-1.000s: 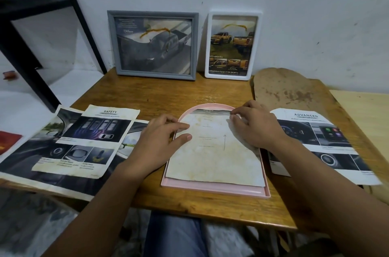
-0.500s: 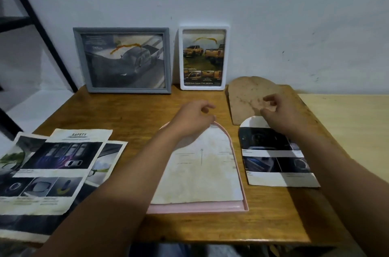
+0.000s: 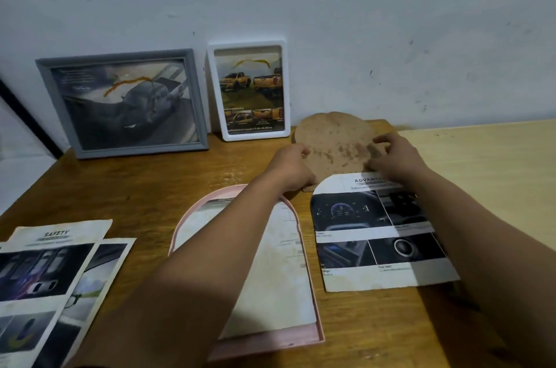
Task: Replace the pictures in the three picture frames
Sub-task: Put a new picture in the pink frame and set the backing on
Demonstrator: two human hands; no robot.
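On the wooden surface (image 3: 144, 187), starting far left, there's a pile of car brochure sheets (image 3: 51, 274), the top one headed "SAFETY", hanging over the near-left edge. Behind them a grey frame (image 3: 122, 102) leans on the wall (image 3: 331, 21) with a dark car picture in it. Right beside it a smaller white frame (image 3: 249, 90) stands upright, showing yellow pickup trucks. Both already have pictures in.

Middle of the surface, closer to me, a pink arched frame (image 3: 296, 343) lies flat with a stained pale sheet (image 3: 279, 271) sitting inside it. My left forearm crosses right over it.

Further back is a brown arch-shaped backing board (image 3: 334, 141), lying flat near the wall, well blotchy. The left hand (image 3: 290, 166) is on its left edge with fingers curled at the rim, so a narrow grip, though I honestly can't tell if it's pinching the board or just touching it. The right hand (image 3: 397, 157) is on the board's right edge, fingers spread and bent over the rim, same deal: touching, not clearly gripping.

Just in front of the board an arch-cut print (image 3: 376, 235) headed "ADVANCE..." with dashboard photos lies flat, its top overlapping the board's near end. The right wrist covers its upper right corner. Far right is a paler tabletop (image 3: 487, 175).
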